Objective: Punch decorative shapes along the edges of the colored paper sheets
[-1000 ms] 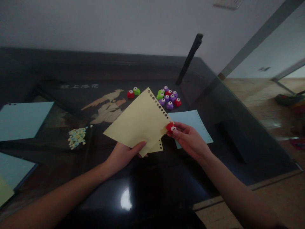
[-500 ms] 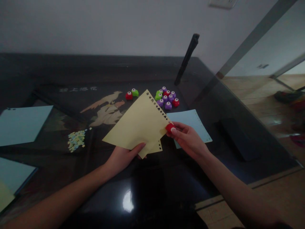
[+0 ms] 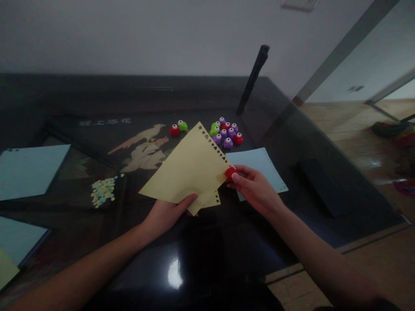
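Note:
My left hand (image 3: 171,215) grips yellow paper (image 3: 181,172) by its lower corner, thumb on top. Two yellow sheets seem to overlap there, and small punched shapes run along the upper right edge. At the right corner of that edge, my right hand (image 3: 254,185) is closed on a red craft punch (image 3: 231,174) with a white button, which sits on the paper's edge. Beneath the right hand lies a light blue sheet (image 3: 259,164) with tiny holes near its border. Behind the paper stands a cluster of purple, green and red craft punches (image 3: 228,142).
A red punch (image 3: 174,130) and a green punch (image 3: 182,125) stand left of the cluster. Paper cut-outs (image 3: 103,191) are heaped on the dark glossy table (image 3: 136,263). Blue sheets (image 3: 35,170) lie at the left. A black post (image 3: 253,80) rises at the back, and a dark flat object (image 3: 324,188) lies right.
The view has shifted very slightly. Both hands, the yellow paper and the red punch keep the same positions relative to one another.

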